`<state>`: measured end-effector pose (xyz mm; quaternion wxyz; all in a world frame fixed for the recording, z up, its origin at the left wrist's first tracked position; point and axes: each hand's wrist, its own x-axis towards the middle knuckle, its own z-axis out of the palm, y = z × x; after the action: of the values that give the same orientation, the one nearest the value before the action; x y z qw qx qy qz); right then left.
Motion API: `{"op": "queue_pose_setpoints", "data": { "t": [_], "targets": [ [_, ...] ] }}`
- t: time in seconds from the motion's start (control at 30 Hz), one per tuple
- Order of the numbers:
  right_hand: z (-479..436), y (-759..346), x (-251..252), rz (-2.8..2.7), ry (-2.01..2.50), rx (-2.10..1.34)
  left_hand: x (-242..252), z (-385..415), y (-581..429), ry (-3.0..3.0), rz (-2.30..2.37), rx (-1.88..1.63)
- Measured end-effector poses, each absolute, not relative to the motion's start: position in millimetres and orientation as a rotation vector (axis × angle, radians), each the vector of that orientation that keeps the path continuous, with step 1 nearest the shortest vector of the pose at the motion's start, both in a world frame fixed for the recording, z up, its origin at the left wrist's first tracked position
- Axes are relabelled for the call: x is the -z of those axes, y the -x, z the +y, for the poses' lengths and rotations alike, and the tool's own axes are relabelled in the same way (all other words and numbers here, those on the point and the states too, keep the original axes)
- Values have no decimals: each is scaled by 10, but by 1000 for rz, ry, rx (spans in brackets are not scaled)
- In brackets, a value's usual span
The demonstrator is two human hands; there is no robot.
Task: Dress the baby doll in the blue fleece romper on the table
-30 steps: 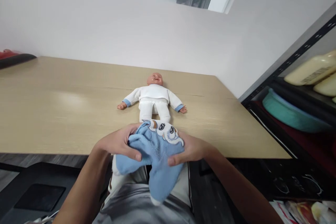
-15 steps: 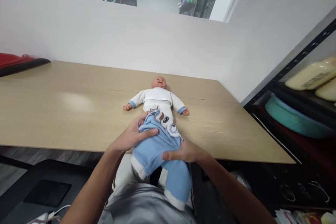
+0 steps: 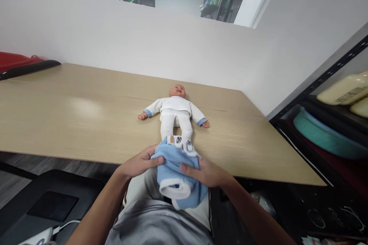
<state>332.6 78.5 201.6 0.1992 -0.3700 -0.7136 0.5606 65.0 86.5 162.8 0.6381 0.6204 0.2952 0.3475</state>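
Head view, single frame.

Both hands are closed on one item. The left hand (image 3: 137,164) and right hand (image 3: 207,173) pinch a blue baby garment (image 3: 172,164) between them, thumbs on top, fingers curled under the bunched knit. We see no slack in either grip, and the fabric is gathered into a short roll. Its white ribbed cuff faces back toward the person. The edge with the appliqué eyes faces away.

The garment sits at the near edge of the wooden table (image 3: 71,122), partly over the person's lap.

The doll (image 3: 176,111) lies on its back straight beyond the hands. Its long axis runs away from the person, head toward the white partition, legs toward the grip, arms spread to either side. The lower ends of its legs meet the appliqué edge. We cannot tell whether they touch it, since the fabric hides the feet. The legs fall on the midline between the two hands, and neither hand is clearly nearer.

To the right is a black shelf (image 3: 330,72) holding a teal basin (image 3: 324,134) and cream bottles (image 3: 342,90). A red-and-black object (image 3: 20,64) sits at the far left end of the table.
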Motion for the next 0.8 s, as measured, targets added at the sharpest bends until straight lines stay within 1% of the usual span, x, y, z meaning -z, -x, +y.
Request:
{"op": "queue_pose_setpoints", "data": {
  "t": [0.07, 0.13, 0.27, 0.37, 0.47, 0.6, 0.8],
  "targets": [
    [764, -3355, -2033, -2134, 1015, -1657, -1566, 777, -696, -1324, 711, -855],
    [742, -3358, -2000, -2101, 1056, -1716, -1523, 674, -768, -1170, 704, -861],
    [684, -3252, -1798, -1650, 1016, -1732, -1468, 493, -870, -902, 697, -832],
    [629, -3134, -1631, -1299, 1012, -1766, -1431, 430, -867, -865, 690, -842],
    [581, -3072, -1570, -1239, 1060, -1793, -1420, 409, -846, -918, 623, -853],
    [544, -3059, -1638, -1524, 1032, -1621, -1463, 374, -879, -870, 734, -902],
    [604, -2955, -1821, -1658, 1363, -1122, -1617, 404, -1055, -1058, 972, -980]
  ]
}}
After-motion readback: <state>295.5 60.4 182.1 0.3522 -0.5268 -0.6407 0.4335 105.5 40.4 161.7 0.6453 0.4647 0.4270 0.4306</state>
